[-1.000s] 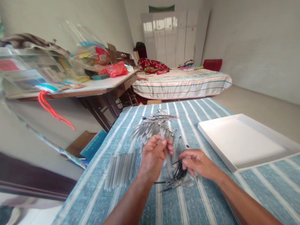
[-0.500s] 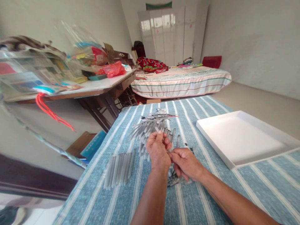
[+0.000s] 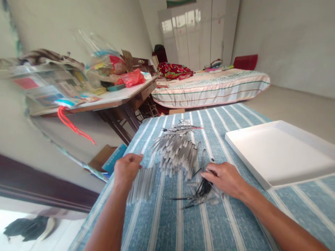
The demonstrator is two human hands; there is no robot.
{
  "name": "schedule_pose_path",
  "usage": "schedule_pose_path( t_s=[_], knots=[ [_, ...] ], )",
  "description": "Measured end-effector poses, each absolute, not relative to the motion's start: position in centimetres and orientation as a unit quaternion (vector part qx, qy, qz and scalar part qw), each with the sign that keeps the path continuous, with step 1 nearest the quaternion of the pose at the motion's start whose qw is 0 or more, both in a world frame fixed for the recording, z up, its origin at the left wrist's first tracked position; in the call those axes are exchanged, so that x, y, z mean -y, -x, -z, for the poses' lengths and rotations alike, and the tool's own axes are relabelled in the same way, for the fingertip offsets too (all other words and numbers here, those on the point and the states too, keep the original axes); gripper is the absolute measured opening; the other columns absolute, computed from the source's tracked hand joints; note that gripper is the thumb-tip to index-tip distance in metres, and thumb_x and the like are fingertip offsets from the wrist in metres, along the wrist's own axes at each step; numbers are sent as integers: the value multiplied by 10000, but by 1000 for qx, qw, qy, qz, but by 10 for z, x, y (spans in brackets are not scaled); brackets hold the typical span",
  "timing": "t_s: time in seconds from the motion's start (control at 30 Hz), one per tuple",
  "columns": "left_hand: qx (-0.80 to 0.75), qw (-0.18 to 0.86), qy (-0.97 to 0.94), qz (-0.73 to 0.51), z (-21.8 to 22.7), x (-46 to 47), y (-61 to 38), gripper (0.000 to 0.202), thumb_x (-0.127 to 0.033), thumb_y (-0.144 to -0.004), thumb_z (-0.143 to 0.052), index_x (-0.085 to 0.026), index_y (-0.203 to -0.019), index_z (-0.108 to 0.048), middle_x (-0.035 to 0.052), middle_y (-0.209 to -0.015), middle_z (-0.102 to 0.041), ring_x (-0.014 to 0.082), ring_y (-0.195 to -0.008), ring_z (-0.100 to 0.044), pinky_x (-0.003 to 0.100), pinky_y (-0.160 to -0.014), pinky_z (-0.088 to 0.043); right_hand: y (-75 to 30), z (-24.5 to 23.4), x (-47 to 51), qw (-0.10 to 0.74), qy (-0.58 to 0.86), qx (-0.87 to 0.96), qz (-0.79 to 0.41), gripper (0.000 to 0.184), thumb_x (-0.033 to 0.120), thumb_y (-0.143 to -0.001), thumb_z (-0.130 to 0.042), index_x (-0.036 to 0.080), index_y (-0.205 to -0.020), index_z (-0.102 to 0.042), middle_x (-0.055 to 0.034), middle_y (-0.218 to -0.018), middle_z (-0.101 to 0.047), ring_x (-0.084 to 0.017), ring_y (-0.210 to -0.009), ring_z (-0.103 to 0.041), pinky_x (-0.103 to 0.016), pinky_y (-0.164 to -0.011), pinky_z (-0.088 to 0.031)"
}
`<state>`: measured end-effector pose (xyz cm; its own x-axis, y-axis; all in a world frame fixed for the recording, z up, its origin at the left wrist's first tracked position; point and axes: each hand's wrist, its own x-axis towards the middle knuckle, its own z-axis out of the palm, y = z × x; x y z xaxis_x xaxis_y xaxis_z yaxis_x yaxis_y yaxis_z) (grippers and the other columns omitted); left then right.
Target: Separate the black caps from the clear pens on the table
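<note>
Striped cloth (image 3: 167, 226) underlies everything: left hand (image 3: 127, 171), fingers pressed together, at the tubes (image 3: 142, 184); right hand (image 3: 223, 177), fingertips pinching black sticks (image 3: 204, 188).

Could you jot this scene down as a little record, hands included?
Surface: blue cloth with white stripes
Left hand: fingers pinched, beside a neat row of translucent grey tubes; its grip is unclear
Right hand: at a loose cluster of thin black sticks
Between hands, farther off: heap of translucent grey tubes
Far right: shallow white rectangular tray
</note>
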<state>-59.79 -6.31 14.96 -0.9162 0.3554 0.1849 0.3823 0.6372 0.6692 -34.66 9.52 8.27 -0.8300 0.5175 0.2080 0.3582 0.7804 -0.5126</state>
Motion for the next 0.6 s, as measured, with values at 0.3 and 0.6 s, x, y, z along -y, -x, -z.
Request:
schedule_pose_path(
  t_s=[0.3,0.6],
  knots=[
    [979,22,190,69,-117,90,610,325,-455,-656,-514,-191,-832,-587,120,-783,-632,339,-783,-588,350,-573,-379,343,-56,-114,224,286,893,-265,402,431,-833,-413,188,-527,-506,34,-452,-443,-105,-458,-458,-201,-478,-285],
    [871,-18,490,28,-125,4,523,238,-279,-844,-368,-195,-808,-587,42,-881,-629,167,-813,-584,256,-691,-407,347,-33,-130,342,331,825,-306,373,399,-818,-417,182,-528,-504,45,-450,-405,-92,-435,-424,-189,-464,-310]
  ],
)
